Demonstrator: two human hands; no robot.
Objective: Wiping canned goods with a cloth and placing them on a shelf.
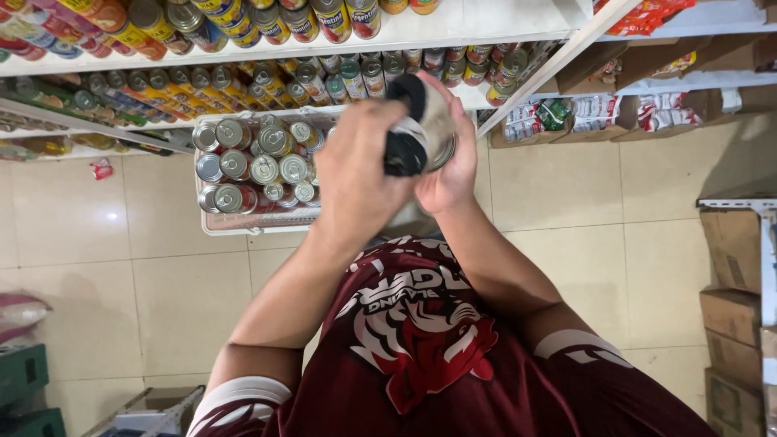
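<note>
Both my hands are raised in front of my chest over a white basket. My right hand grips a silver tin can from the right side. My left hand presses a black and white cloth against the can's left side and end. The cloth covers much of the can, so its label is hidden. My maroon shirt with a white and red animal print fills the bottom of the view.
A white wire basket with several silver-topped cans stands on the tiled floor below my hands. Shelves packed with cans run along the top. Cardboard boxes are stacked at the right; green crates sit at the lower left.
</note>
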